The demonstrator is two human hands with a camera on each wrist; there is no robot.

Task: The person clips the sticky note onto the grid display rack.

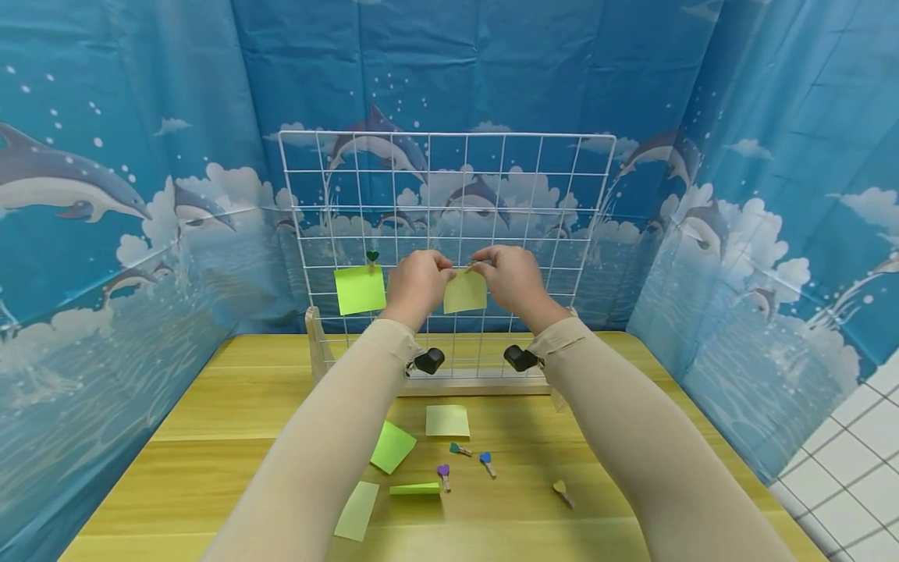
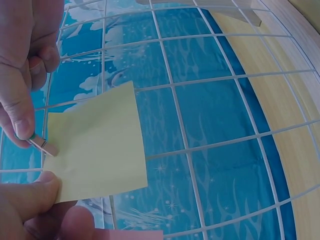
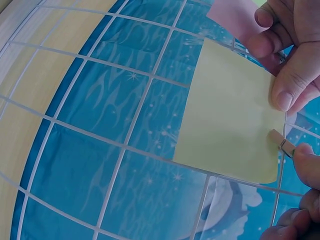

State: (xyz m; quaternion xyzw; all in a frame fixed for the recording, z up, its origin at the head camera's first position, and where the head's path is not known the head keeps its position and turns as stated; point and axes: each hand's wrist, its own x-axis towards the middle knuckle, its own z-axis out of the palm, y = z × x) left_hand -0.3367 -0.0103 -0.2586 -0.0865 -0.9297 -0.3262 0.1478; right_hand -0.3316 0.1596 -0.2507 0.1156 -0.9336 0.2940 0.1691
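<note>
Near the middle of a white wire grid, my left hand pinches a pale yellow sticky note by its top edge, thumb in front. My right hand pinches a small wooden clothespin whose tip lies over that same edge, close to a grid wire. The right fingers mostly cover the pin's head; a bit of green shows in the left wrist view. Beside the left fingers a pink paper shows in the wrist views; what holds it is hidden.
Left on the grid hangs a green note under a green heart clothespin. On the wooden table lie a yellow note, a green note and several heart clothespins, including a blue one and a yellow one.
</note>
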